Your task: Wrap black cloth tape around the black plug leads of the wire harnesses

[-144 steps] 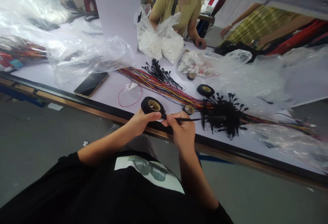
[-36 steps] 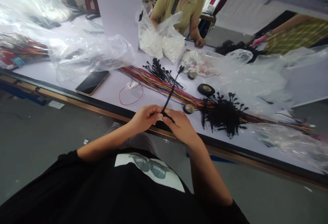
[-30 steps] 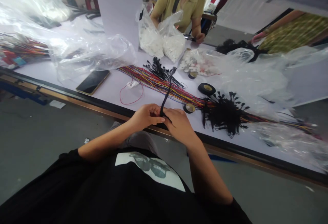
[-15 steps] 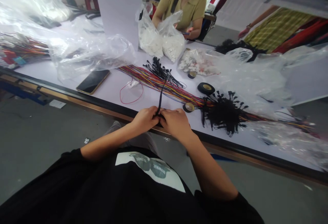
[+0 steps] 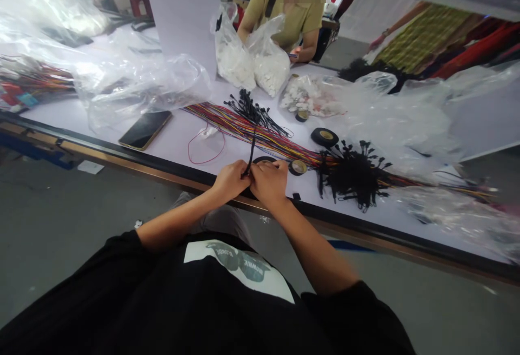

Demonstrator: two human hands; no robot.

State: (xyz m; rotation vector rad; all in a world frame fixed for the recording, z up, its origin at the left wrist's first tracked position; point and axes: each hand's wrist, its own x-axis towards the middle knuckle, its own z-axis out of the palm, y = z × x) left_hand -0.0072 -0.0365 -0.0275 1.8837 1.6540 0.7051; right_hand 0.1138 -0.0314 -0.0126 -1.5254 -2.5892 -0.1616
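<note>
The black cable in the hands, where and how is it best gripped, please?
Probably by pinching the cable across its exposed stretch, from the far side: that slender length extends beyond the left hand and right hand, which cover its near part.

Black short-sleeved shirt (image 5: pixel 162 301), pale panel (image 5: pixel 195 253) bearing grey-green shapes (image 5: pixel 252 276), light lettering (image 5: pixel 225 253); grey trousers (image 5: pixel 223 222).

White table top (image 5: pixel 174 141) is looking smooth and only faintly shiny from where I am standing; the phone (image 5: pixel 145 130) is showing a glossy, glass-like face, and the clear plastic bag (image 5: pixel 142 87) is glinting along its crinkles. The black lead (image 5: pixel 252 148) is appearing matt, as is the tape roll (image 5: pixel 320 139), while the coloured wires (image 5: pixel 221 119) are carrying a smooth plastic sheen. The black shirt (image 5: pixel 162 295) is reading as matt cloth.
</note>
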